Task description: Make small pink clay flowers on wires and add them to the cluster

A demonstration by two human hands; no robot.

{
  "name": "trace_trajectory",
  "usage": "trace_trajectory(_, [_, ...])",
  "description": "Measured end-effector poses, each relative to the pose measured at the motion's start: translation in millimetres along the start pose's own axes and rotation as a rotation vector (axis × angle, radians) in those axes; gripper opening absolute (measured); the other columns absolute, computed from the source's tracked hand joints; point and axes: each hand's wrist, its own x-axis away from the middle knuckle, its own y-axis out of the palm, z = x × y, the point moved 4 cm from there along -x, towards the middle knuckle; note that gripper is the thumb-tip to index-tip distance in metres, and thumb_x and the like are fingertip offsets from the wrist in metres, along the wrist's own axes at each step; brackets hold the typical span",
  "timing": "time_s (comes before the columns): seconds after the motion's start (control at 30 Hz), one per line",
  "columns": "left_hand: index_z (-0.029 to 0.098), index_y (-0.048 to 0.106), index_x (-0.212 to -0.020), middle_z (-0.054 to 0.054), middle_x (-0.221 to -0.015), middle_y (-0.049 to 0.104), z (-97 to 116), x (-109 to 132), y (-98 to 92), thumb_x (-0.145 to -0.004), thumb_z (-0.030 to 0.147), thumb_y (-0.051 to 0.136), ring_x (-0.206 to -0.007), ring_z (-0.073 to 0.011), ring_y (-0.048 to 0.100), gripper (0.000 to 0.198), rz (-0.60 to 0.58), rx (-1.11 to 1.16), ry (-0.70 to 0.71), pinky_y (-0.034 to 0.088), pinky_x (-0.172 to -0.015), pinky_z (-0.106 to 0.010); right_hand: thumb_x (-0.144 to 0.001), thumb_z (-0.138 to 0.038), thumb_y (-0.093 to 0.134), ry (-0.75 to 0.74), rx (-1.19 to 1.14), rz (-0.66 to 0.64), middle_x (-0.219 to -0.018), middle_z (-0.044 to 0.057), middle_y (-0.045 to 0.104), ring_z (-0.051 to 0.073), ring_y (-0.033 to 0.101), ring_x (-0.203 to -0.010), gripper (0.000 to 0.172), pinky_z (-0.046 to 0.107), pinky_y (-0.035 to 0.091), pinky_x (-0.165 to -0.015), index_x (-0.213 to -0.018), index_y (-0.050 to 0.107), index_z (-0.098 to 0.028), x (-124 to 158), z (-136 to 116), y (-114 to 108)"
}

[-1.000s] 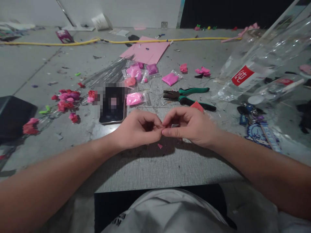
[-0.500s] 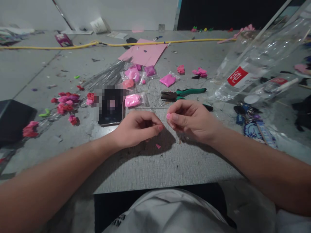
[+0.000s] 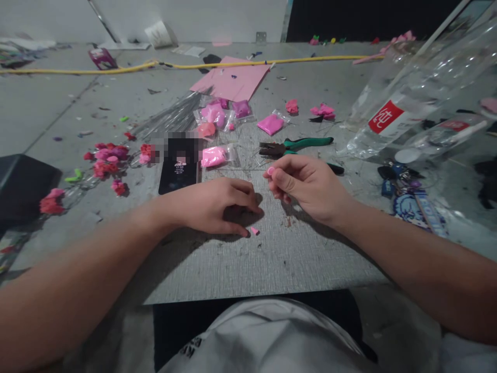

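Head view, the only one on record. The person sits at a grey textured mat (image 3: 272,259) with both forearms laid across it.

Right hand (image 3: 310,184): raised just off the mat, fingers curled in. Thumb and forefinger are pinched narrow on a pink clay pellet (image 3: 271,170), which shows at the fingertips as a small, rounded, smooth bead. Nothing else of it can be made out.

Left hand (image 3: 215,204): palm down on the mat, fingers bent under. Whether it holds anything underneath cannot be told. Its forefinger tip lies just beside a pink scrap (image 3: 254,230), a tiny wedge-shaped crumb lying loose on the mat. The two hands are near each other but apart.

Progress, as a judgement: a cluster of finished red and pink flowers (image 3: 106,158) lies well to the left, so part of the batch appears done. The pellet is unshaped, so the piece in hand looks to be at an early stage. Several clear bags of pink clay (image 3: 215,156) beyond the hands look full, which suggests plenty of material remains.

Surroundings: a phone (image 3: 179,171) lies face up just beyond the left hand, green-handled pliers (image 3: 298,146) just beyond the right, a clear plastic bottle (image 3: 407,103) lies on its side at far right, and a pink paper sheet (image 3: 233,83) lies further back.
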Motion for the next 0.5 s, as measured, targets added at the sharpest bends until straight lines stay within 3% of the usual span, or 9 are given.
trace_trajectory(0.37, [0.028, 0.084, -0.108, -0.008, -0.093, 0.075, 1.7, -5.1, 14.5, -0.097, 0.023, 0.069, -0.086, -0.0178, 0.071, 0.019, 0.045, 0.147, 0.018, 0.053, -0.077, -0.025, -0.085, -0.063, 0.079, 0.01, 0.041, -0.018, -0.068, -0.002, 0.064, 0.009, 0.053, -0.057, 0.045, 0.024, 0.043, -0.051, -0.084, 0.072, -0.019, 1.6, -1.1, 1.3])
trace_trajectory(0.43, [0.027, 0.085, -0.104, -0.008, -0.092, 0.077, 3.0, -6.2, 11.7, -0.095, 0.023, 0.074, -0.085, -0.0175, 0.072, 0.015, 0.124, 0.248, 0.006, 0.055, -0.078, -0.025, -0.087, -0.067, 0.075, 0.021, 0.034, 0.006, -0.068, -0.001, 0.064, 0.009, 0.052, -0.057, 0.047, 0.024, 0.042, -0.051, -0.085, 0.073, -0.019, 1.3, -0.2, 0.2])
trace_trajectory(0.5, [0.025, 0.085, -0.099, -0.007, -0.091, 0.077, 4.4, -6.3, 5.4, -0.091, 0.023, 0.079, -0.083, -0.0167, 0.072, 0.011, 0.278, 0.358, -0.035, 0.056, -0.077, -0.025, -0.091, -0.071, 0.067, 0.0, 0.009, 0.054, -0.067, -0.001, 0.063, 0.01, 0.053, -0.057, 0.052, 0.025, 0.042, -0.051, -0.083, 0.073, -0.02, 2.0, -0.1, -1.7])
